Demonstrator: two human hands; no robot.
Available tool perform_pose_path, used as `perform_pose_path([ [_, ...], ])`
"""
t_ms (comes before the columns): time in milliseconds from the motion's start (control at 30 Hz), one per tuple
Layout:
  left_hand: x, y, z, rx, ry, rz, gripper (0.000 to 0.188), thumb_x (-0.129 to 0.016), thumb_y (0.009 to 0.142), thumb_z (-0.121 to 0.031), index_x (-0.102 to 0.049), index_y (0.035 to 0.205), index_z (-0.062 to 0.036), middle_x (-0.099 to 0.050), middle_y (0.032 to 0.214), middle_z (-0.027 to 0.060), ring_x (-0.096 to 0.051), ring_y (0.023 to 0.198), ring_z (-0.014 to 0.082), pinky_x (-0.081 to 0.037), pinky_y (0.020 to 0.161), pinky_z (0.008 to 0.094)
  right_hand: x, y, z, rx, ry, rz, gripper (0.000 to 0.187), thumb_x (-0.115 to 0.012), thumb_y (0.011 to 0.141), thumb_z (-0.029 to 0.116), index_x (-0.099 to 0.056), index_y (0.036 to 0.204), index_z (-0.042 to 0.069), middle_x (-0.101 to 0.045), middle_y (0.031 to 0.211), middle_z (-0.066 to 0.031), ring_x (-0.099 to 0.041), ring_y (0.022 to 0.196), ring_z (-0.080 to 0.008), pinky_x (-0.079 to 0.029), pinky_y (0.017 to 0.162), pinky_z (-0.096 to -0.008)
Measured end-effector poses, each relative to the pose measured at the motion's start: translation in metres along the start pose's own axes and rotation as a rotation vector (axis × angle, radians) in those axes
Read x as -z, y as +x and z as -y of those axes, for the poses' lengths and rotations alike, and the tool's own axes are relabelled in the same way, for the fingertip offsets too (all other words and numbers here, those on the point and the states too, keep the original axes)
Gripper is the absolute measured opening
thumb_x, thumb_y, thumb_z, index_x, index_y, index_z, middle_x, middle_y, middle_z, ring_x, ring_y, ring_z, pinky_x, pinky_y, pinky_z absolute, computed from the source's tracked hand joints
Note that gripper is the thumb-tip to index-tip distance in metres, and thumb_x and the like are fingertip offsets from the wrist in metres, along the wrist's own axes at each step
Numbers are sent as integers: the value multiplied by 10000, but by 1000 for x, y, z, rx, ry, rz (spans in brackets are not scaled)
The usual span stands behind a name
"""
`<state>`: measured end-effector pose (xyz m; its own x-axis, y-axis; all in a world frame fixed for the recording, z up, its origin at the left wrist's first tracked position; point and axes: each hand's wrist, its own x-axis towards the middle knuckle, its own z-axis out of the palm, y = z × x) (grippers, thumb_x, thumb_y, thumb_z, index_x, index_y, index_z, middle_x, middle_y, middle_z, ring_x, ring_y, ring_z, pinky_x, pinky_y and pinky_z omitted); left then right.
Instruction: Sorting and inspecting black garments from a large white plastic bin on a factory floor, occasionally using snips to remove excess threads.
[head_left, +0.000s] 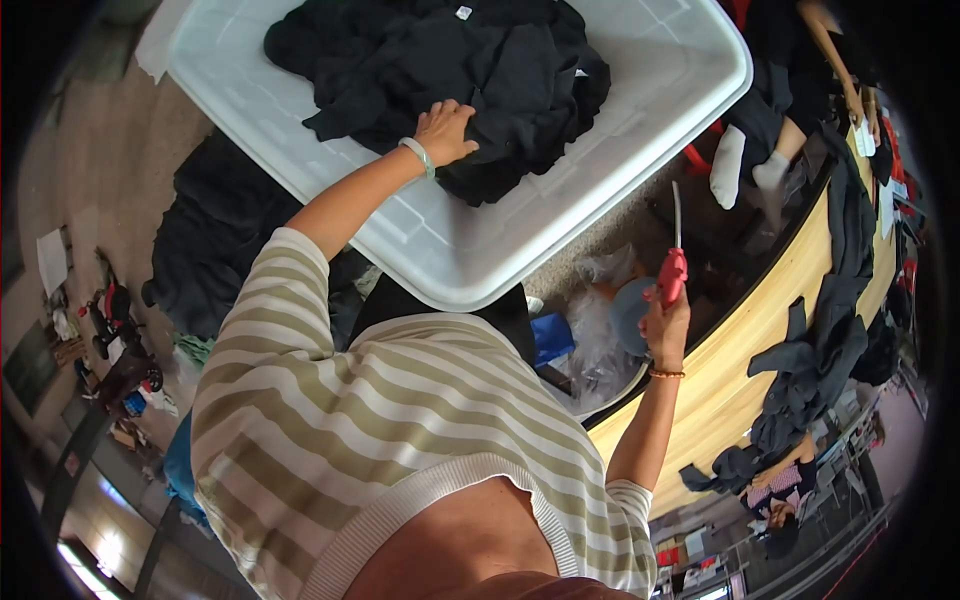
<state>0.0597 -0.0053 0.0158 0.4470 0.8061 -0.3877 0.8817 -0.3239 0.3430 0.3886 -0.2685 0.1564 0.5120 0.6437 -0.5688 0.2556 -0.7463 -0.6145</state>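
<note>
A pile of black garments (440,75) lies in a large white plastic tub (460,245) in front of me. My left hand (446,132), with a pale bangle at its wrist, rests on the near edge of that pile, its fingers spread and slightly bent. Off to the right, my right hand (664,325) is raised beside the table and closed round a red-handled tool (673,277). The tool's long, thin metal shaft points up and away from me; its exact kind is unclear.
More dark cloth (215,235) is heaped left of the tub. On the right, a wooden table (700,400) curves past with black garments (815,350) on it. Clear plastic bags (597,345) and a blue box (551,338) sit below. Other people are at the table.
</note>
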Motion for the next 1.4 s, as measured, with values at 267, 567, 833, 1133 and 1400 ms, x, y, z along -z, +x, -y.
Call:
perform_pose_path([
  [267,-90,78,-9,691,-766,-62,708,-777,755,-368,-459,1297,-43,-513,1296,163,-541,1131,299,-460,923,435,-56,-36,33,-11,-190,-101,314,-569,914,86,-505,1217,29,-649,811,-193,-671,695,-258,-511,620,-348],
  [567,-95,77,10,276,-1990,52,190,-644,880,-60,-607,1066,-48,-651,1004,42,-634,898,147,-502,826,292,-103,-49,114,303,-580,9,328,-617,862,83,-517,1171,39,-644,848,-224,-624,788,-426,-518,692,-455],
  [833,-34,23,18,82,-2162,115,175,-602,901,-50,-587,1072,-82,-626,999,22,-596,965,144,-480,867,317,-118,-26,131,352,-727,344,198,-556,900,188,-511,1036,51,-634,729,-226,-632,695,-411,-504,629,-490],
  [1133,142,-24,33,-309,-2298,-182,278,-539,943,-176,-581,1164,-14,-585,1235,120,-518,1185,279,-375,1047,426,-188,21,131,603,-1165,444,198,-611,829,139,-568,989,31,-664,767,-129,-663,793,-289,-512,658,-356],
  [1400,228,-96,52,-483,-2300,-345,324,-533,940,-193,-564,1199,0,-559,1275,146,-461,1241,319,-286,1090,504,-295,49,182,665,-1628,500,371,-784,657,203,-674,987,73,-708,920,-72,-665,889,-258,-534,544,-408],
])
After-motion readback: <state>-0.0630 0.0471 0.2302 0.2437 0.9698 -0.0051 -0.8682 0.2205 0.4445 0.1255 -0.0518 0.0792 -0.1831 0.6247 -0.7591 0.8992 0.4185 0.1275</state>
